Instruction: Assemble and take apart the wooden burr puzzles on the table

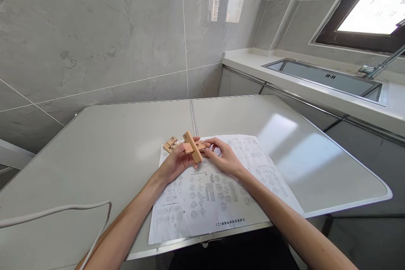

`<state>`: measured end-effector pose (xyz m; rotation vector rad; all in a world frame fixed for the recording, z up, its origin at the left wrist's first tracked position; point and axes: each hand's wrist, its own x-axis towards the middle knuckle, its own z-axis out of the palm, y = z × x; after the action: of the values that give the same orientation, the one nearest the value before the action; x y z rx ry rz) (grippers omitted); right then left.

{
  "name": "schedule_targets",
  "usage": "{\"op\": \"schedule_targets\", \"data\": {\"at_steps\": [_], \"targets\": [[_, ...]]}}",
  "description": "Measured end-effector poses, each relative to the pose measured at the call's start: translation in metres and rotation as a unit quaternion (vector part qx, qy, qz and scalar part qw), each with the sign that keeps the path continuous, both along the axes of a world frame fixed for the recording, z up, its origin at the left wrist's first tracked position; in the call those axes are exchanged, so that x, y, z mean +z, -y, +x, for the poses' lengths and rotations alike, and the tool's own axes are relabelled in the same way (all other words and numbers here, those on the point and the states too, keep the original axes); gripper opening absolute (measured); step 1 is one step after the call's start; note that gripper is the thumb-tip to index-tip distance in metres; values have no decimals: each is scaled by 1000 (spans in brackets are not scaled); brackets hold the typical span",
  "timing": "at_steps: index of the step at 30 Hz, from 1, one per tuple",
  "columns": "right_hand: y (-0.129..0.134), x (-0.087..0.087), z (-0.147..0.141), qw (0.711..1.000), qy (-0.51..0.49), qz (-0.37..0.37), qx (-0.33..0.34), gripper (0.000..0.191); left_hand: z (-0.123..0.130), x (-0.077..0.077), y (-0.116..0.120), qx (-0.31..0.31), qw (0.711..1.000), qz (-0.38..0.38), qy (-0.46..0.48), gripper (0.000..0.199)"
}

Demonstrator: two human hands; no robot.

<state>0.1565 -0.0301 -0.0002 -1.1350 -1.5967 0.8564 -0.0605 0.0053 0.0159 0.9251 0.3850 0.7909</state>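
Two numbered wooden puzzle pieces cross each other above the paper sheet (202,211). The front one, a long block (193,148) marked 2, slants down to the right. Behind it, a second wooden block (201,145) lies crosswise. My left hand (172,168) is closed around the crossed pieces from the left, thumb on top. At the right end of the crosswise block, my right hand (225,157) pinches with thumb and forefinger. More notched wooden pieces (170,143), one marked 3, lie just beyond my left hand. Fingers partly hide how the crossed pieces join.
The creased sheet bears printed diagrams, upside down to me, and lies on a pale folding table (126,143) with a centre seam. A white cable (57,209) runs along the left. A tiled wall stands behind; a counter with a sink (325,76) is at right.
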Motion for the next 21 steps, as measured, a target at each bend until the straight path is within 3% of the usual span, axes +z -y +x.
{"op": "schedule_targets", "data": {"at_steps": [5, 21], "targets": [[-1, 6, 6, 981, -130, -111, 96, 28, -2, -4, -1, -44, 999, 7, 13, 62], [0, 9, 10, 962, -186, -150, 134, 32, -7, -3, 1, -76, 996, 22, -30, 51]]}}
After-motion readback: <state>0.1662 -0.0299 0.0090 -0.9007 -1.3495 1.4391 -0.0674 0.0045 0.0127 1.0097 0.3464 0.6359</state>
